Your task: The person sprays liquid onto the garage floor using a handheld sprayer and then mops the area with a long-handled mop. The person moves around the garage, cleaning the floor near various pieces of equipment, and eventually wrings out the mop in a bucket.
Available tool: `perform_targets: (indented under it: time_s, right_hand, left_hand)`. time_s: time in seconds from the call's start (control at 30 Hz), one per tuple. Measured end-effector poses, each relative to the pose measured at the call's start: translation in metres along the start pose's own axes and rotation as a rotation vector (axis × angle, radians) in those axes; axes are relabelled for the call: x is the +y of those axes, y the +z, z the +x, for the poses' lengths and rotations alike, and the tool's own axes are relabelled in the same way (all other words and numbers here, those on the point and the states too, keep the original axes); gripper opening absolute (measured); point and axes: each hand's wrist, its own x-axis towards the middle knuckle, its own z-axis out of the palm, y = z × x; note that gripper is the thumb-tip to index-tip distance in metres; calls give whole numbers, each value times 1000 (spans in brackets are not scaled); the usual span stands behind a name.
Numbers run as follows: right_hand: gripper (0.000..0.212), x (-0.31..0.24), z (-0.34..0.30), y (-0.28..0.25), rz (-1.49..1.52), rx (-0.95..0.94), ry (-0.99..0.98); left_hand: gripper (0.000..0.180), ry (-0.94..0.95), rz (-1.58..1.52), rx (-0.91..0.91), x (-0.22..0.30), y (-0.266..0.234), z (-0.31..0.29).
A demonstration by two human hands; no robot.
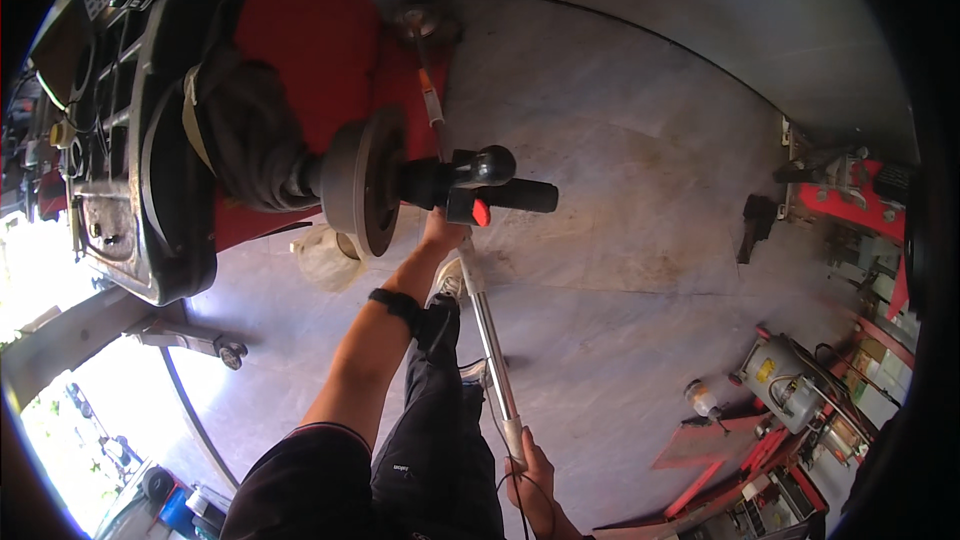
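Observation:
A long silver pole (pixel 489 335) slants from my lower right toward a round head (pixel 420 22) on the floor at the far side; an orange-and-white label band (pixel 430 100) sits on its upper part. My left hand (pixel 446 230) is closed round the pole's middle, its fingers partly hidden behind a black quick-clamp handle (pixel 490 190) with a ball knob and red lever. My right hand (pixel 533 482) grips the pole's lower end, where a thin dark cable (pixel 502 488) loops by the wrist. Beside my left forearm, a grey disc (pixel 375 185) sits on a machine shaft.
A red machine (pixel 300 30) with a black tray top (pixel 130 200) fills the left. A cloudy plastic bag (pixel 328 258) lies below the disc. To the right stand a grey tank (pixel 785 380), red metal frames (pixel 690 488) and a black tool (pixel 757 225). My shoes are beside the pole.

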Motion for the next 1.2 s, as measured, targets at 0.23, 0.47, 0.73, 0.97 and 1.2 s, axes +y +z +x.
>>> perform_targets:
  time_s: [0.23, 0.47, 0.73, 0.97, 1.2]
  right_hand:
    - [63, -4, -22, -12, -6, -87, -10]
    - [46, 15, -120, -74, -293, -246, 54]
    - [48, -26, -118, -89, 129, -249, 615]
    - [57, -66, -28, -78, 107, -47, 87]
    - [57, -39, -73, -93, -17, -179, 241]
  left_hand:
    - [57, -240, -3, 5, 19, -6, -30]
    - [62, -97, 84, 83, 6, 49, -163]
    - [65, -51, 64, -10, 35, 64, -154]
    - [42, 110, 221, 70, 13, 41, -15]
    - [55, 125, 127, 133, 5, 65, -77]
